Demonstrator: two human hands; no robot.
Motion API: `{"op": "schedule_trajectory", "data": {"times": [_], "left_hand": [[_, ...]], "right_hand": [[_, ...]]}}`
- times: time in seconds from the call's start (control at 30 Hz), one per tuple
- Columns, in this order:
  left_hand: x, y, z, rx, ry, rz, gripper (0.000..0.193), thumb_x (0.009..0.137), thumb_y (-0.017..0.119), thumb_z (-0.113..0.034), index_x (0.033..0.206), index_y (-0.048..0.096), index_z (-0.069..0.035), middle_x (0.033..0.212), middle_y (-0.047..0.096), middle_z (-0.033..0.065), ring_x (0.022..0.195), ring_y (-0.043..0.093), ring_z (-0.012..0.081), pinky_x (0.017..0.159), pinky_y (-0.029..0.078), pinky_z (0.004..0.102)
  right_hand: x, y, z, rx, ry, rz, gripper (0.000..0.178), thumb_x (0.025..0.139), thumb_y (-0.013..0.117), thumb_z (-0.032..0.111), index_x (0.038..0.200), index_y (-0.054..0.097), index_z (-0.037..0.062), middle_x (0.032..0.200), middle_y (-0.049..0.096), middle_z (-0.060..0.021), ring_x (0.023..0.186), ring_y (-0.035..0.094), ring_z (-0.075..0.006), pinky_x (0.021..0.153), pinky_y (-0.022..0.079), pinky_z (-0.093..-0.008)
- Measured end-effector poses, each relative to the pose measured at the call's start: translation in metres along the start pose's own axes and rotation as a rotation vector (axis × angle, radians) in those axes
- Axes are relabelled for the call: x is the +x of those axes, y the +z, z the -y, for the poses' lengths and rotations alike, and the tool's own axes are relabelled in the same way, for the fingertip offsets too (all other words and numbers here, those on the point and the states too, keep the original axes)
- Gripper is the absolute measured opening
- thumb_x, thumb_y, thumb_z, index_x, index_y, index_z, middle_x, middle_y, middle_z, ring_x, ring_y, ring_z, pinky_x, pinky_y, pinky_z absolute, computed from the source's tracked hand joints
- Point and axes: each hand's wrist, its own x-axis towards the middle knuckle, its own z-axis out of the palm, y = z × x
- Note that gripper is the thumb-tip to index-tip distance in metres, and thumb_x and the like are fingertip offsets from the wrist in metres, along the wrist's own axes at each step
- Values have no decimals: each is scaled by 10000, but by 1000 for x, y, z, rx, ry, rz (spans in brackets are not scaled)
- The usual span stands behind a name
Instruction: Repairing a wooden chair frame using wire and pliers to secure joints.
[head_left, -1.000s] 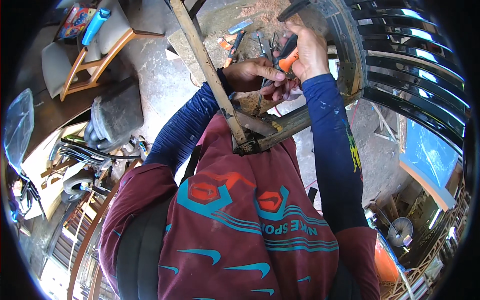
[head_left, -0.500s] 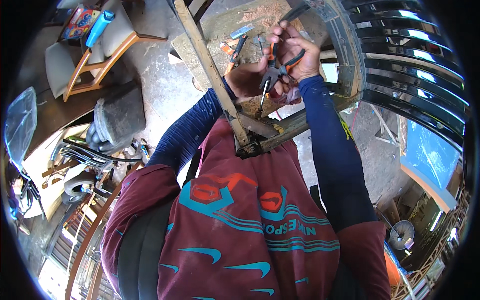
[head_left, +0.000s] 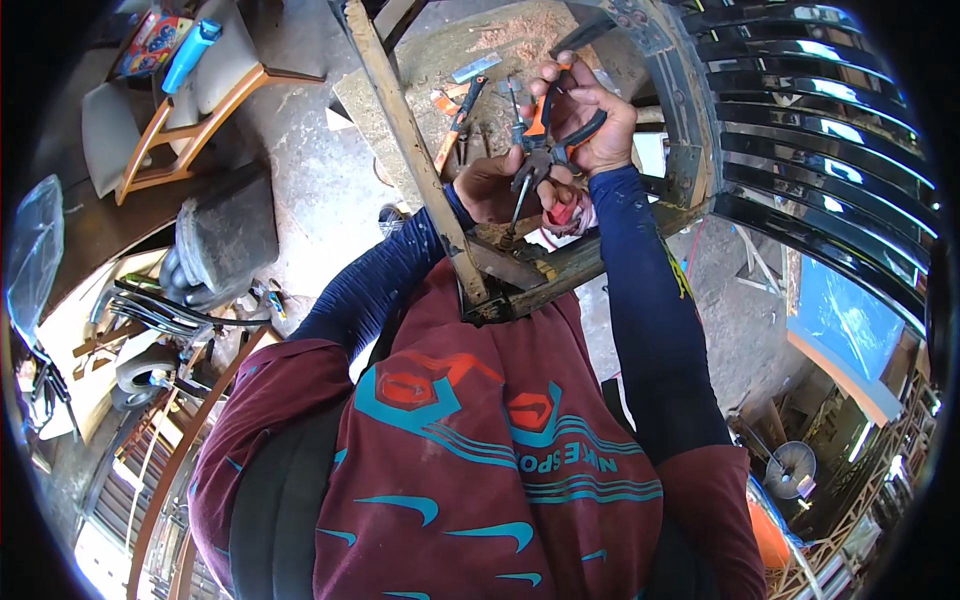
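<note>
My right hand is closed around pliers with orange-and-black handles, which are spread apart in the palm. The dark jaws are beside a thin metal rod that slants down to the wooden frame. My left hand is at the other side of the jaws, its thumb raised and its fingers curled. What it pinches is hidden behind its fingers and the upright beam. Below my right hand, a red and pinkish bundle hangs by the frame.
A worn board beyond the frame bears wood shavings, an orange-and-black-handled tool and a flat bluish piece. Black glossy slats curve up at the right. At the left are a pale upholstered chair and a dark bin.
The pliers' handles have swung more upright and their orange grips show more. My left hand has shifted slightly, and the whole view has moved a little.
</note>
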Motion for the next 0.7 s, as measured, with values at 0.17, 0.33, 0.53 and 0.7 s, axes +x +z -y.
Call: {"op": "schedule_trajectory", "data": {"times": [0.17,0.33,0.53,0.7], "left_hand": [[-5,11,-5,-14,12,7,437,987,551,-368,1131,549,44,784,605,113,1013,557,265,1073,323,384],[1,11,-12,48,-58,9,405,990,548,-329,1134,546,50,783,599,119,929,556,273,1023,362,377],[-8,2,-13,151,-65,-28,392,983,562,-357,1119,574,10,852,615,105,961,573,276,970,391,420],[-5,24,-17,322,-6,-54,426,987,555,-376,1123,613,24,934,666,133,990,611,269,964,410,399]], "right_hand": [[-4,16,-3,-36,-11,-180,427,866,453,184,1262,540,48,1189,616,-160,1148,612,-373,914,545,-524],[10,48,19,-1040,-34,-819,780,882,578,585,1332,494,-47,1213,622,-269,1145,620,-374,909,535,-480],[28,80,9,-2091,286,-797,954,735,703,691,1266,543,-85,1287,573,-325,1202,575,-444,1003,472,-445],[32,36,11,-1070,171,-293,517,798,634,243,1237,559,-20,1036,657,-123,856,637,-223,769,537,-373]]}}
